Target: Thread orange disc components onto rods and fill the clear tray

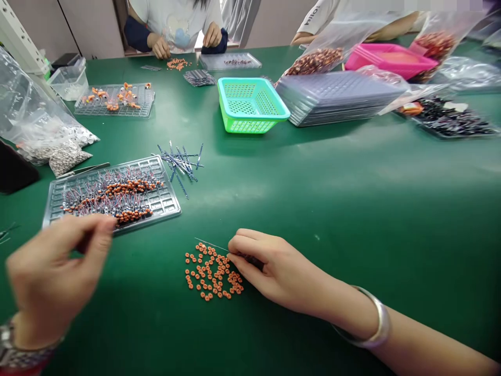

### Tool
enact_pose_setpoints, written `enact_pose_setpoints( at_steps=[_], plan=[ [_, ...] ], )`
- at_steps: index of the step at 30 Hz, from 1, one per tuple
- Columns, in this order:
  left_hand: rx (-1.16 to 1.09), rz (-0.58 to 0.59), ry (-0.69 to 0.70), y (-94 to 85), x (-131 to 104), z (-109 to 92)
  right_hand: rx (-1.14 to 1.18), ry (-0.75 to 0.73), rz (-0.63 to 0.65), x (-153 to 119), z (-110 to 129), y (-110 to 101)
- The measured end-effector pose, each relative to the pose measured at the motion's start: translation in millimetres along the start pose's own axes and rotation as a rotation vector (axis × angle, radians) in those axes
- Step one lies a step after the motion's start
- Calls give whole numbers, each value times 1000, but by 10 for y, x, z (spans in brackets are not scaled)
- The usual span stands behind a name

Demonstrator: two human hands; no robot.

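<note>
Pinching right hand (274,263): at center foreground, thumb and fingertips close on one end of a thin needle-like rod (211,244), whose free end points left; a silver bracelet (382,324) rings the wrist.
Left hand (58,269): thumb and forefinger pressed together over the near edge of a parts tray; whether anything sits between them cannot be told. A metal-banded watch (23,352) circles the wrist.
Orange beads (220,270): small and ring-like, scattered on the green tabletop (332,198) beneath the rod and beside the right fingertips.
Parts tray (167,196): clear, compartmented, filled with rows of wired, orange-tipped pieces (125,186); the cells toward its right side are bare.
Dark strips (182,163): in a loose, crisscrossed heap just beyond the parts tray's far right corner.
Plastic bag (35,125): slumped at left, with small pale pieces inside.
Green basket (252,127): upright beyond the strips, its walls perforated.
Stacked trays (332,104): to the basket's right; dark parts (457,117) lie in a heap farther right.
Second tray (143,109): far left, bearing orange-and-white pieces.
Pink tray (391,58): behind the stack, near bags of reddish pieces (317,60).
Person across (180,26): in a white top and dark sleeve covers, both hands over the far edge, near more orange pieces (178,64).
</note>
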State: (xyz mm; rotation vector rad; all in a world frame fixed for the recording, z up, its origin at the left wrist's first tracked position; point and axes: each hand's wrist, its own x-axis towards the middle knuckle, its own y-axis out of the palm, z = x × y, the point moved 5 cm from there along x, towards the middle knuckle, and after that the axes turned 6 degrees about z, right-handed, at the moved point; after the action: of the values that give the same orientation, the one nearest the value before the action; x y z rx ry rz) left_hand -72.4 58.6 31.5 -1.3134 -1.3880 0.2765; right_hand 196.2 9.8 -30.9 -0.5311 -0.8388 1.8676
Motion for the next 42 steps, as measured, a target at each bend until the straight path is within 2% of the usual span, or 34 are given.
enact_pose_setpoints(
  at_steps=[1,2,4,5,8,11,14,18,20,23,26,28,30,36,42],
  plan=[
    [-43,74,101,86,-17,-214,23,13,-15,-8,-10,-17],
    [-137,220,145,213,-42,-391,56,31,-33,-19,-21,-37],
    [-317,473,73,464,-105,-643,155,64,-59,-49,-31,-74],
    [-374,555,24,570,-133,-742,214,70,-66,-68,-26,-86],
    [-508,723,-88,798,-174,-963,399,55,-62,-124,10,-93],
    [-622,798,-157,876,-165,-1081,550,64,-63,-169,16,-74],
    [-688,805,-188,849,-161,-1144,704,94,-17,-183,-11,-35],
    [-646,791,-140,755,-163,-1191,1030,154,200,-176,-48,65],
    [-439,749,-56,673,-115,-1130,1140,196,189,-175,-101,61],
    [26,617,25,489,41,-853,1176,279,45,-184,-224,10],
    [278,484,-54,285,217,-457,1160,316,-27,-195,-284,-20],
    [398,453,-67,208,288,-264,1131,302,-30,-194,-279,-29],
    [487,451,-55,182,312,-152,1085,274,-25,-189,-261,-38],
    [618,439,17,180,279,-82,875,238,-26,-151,-259,-78],
    [551,277,82,173,297,-204,515,197,-59,-93,-277,-67]
  ],
)
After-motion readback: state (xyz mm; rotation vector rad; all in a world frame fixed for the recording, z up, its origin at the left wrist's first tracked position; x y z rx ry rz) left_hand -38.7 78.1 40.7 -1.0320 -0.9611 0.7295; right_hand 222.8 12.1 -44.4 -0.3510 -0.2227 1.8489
